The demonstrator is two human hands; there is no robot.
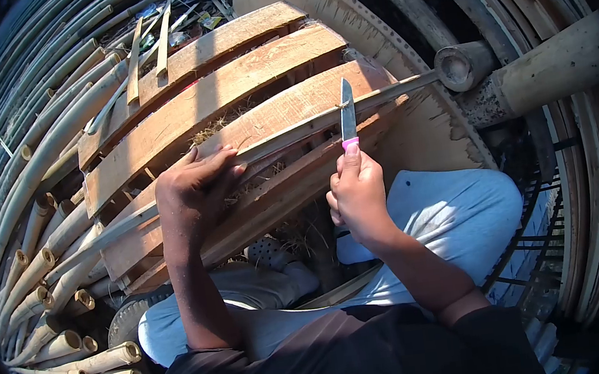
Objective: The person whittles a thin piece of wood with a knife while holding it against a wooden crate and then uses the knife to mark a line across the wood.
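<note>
A long, narrow bamboo strip (pixel 286 135) lies diagonally across a slatted wooden crate (pixel 228 80), its right end by a cut bamboo end (pixel 457 68). My left hand (pixel 199 178) is on the strip near its middle, fingers wrapped round it, partly hidden. In my right hand (pixel 355 184) is a knife (pixel 347 115) with a pink collar at the handle, its blade pointing up and away from me. The blade crosses the strip, right of my left hand, beside a small nub on it. My right fingers are closed round the handle.
Many bamboo poles (pixel 51 149) lie stacked at the left, cut ends toward me. A thick bamboo pole (pixel 556 69) reaches in from the right. Two thin wooden slats (pixel 163 40) lean on the crate's far side. A plywood sheet (pixel 456 132) is beneath. My bent legs (pixel 451 221) are below.
</note>
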